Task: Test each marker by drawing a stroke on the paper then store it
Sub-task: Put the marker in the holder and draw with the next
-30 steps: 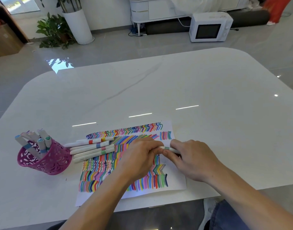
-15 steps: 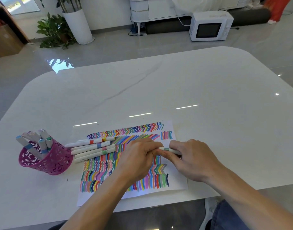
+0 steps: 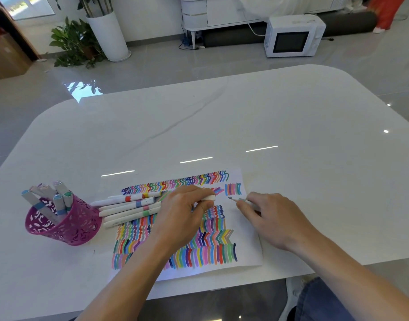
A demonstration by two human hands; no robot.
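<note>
Since the earlier frames my two hands have parted. Then they met on one capped marker. Now the cap [image 3: 209, 197] is off, pinched between the thumb and curled fingers of the left hand [image 3: 182, 216]. The marker [image 3: 241, 200] sits in the right hand [image 3: 273, 218], fingers closed round its barrel, its greenish tip bared and pointing left. It hangs over the upper right part of the paper [image 3: 249, 251]; whether the tip touches the sheet I cannot tell. The paper is crowded with coloured strokes, with bare white mostly along its right margin and lower edge.

I judge the uncapping done and the stroke not yet drawn. Next I would need to turn the barrel into a writing grip and bring the tip down on a white patch, keeping the cap ready for reclosing.

Several loose markers [image 3: 129, 206] lie at the paper's left edge, partly on it. Beyond them the pink cup [image 3: 67, 225] on the table [image 3: 291, 135] holds those already stored.
</note>
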